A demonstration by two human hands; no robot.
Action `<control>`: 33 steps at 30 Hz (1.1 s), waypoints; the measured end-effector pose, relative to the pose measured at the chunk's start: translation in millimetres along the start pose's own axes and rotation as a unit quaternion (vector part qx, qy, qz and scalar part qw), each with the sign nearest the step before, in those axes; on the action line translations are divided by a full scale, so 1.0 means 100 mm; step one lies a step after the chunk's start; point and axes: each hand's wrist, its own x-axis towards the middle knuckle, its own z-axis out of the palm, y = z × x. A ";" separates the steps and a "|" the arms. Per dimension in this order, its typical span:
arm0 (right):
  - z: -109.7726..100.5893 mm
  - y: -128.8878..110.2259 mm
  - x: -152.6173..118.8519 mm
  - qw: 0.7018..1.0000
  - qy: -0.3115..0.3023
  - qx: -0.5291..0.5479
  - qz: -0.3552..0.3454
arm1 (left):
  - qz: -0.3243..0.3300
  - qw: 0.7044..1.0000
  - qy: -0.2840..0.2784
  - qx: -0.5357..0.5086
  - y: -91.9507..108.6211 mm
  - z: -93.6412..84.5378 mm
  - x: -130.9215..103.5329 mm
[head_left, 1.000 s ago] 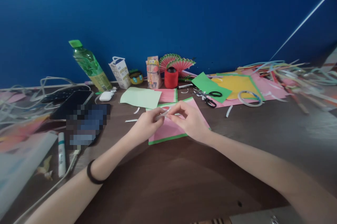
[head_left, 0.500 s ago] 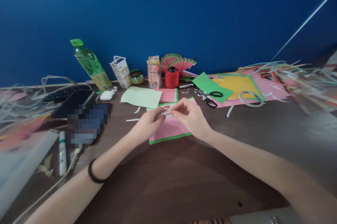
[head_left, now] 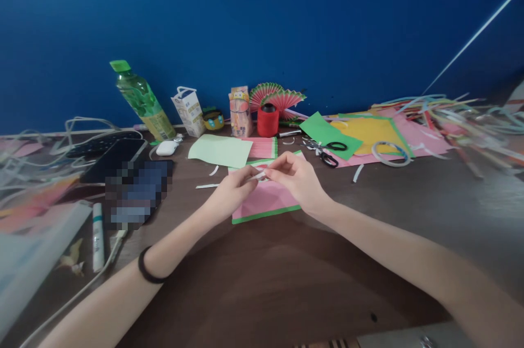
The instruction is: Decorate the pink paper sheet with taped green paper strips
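Observation:
My left hand (head_left: pixel 234 190) and my right hand (head_left: pixel 298 181) meet over a pink sheet with green edges (head_left: pixel 266 201) on the dark table. Between their fingertips is a thin white strip (head_left: pixel 258 175), pinched from both sides. Fingers of both hands are closed on it. A pale green sheet (head_left: pixel 220 150) lies just behind my left hand, partly over a folded pink piece (head_left: pixel 264 147). Black-handled scissors (head_left: pixel 328 159) rest behind my right hand, to the right.
A green bottle (head_left: pixel 143 102), a carton (head_left: pixel 189 113), a red roll (head_left: pixel 267 121) and paper fans (head_left: pixel 282 100) stand along the blue wall. Phones and cables lie left; yellow paper (head_left: pixel 376 132), a tape ring (head_left: pixel 391 154) and loose strips lie right.

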 end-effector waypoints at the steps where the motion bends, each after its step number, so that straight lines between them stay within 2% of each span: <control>1: 0.01 -0.01 -0.01 1.000 -0.004 0.003 0.003 | 0.002 1.000 0.002 0.003 0.00 0.00 0.00; 8: 0.03 -0.05 -0.05 0.999 -0.036 0.022 0.018 | 0.004 1.000 0.011 -0.008 0.03 0.00 -0.01; 14: 0.04 -0.02 -0.06 0.996 -0.061 0.063 0.025 | 0.016 1.000 0.006 0.024 0.04 0.01 -0.02; 21: 0.04 0.00 -0.06 0.996 -0.072 0.045 0.009 | 0.030 0.999 0.009 0.038 0.02 0.02 -0.02; 24: 0.02 0.00 -0.04 0.998 -0.062 0.022 0.002 | 0.023 0.999 0.009 0.041 0.01 0.02 -0.02; 29: -0.03 0.01 0.02 1.000 -0.008 0.008 -0.011 | -0.001 1.000 0.004 0.029 0.01 0.04 -0.02; 33: -0.03 0.00 0.03 1.000 -0.013 0.018 -0.006 | 0.005 1.000 0.007 0.009 0.02 0.04 -0.02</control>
